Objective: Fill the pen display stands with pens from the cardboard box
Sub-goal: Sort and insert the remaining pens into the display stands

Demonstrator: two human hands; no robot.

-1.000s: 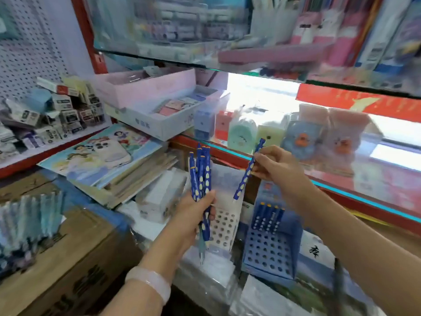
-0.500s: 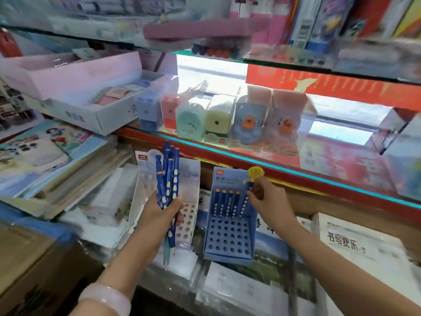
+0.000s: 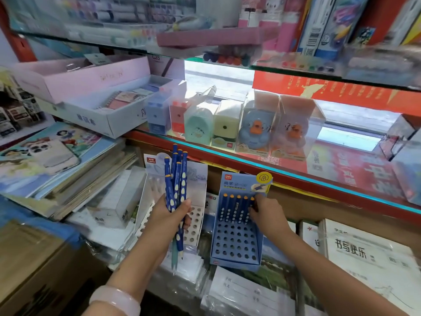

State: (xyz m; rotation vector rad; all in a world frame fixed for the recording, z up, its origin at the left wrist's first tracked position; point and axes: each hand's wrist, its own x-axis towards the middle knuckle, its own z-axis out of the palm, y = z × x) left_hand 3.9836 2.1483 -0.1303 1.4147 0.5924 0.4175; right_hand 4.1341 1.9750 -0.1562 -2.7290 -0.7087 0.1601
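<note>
Left hand (image 3: 169, 213) grips a bundle of blue pens (image 3: 175, 185) (tips hidden behind the palm). Right hand (image 3: 265, 213) seemingly pinches the 5th pen (image 3: 250, 207) in the blue display stand (image 3: 237, 238); its fingertips blur.

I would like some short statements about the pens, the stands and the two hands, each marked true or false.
1. The left hand grips a bundle of blue pens. True.
2. The blue stand is completely full. False: only its back row holds pens; the other holes are empty.
3. The right hand is at the blue stand's back row. True.
4. The white stand is full of pens. False: its visible holes are empty.
</note>
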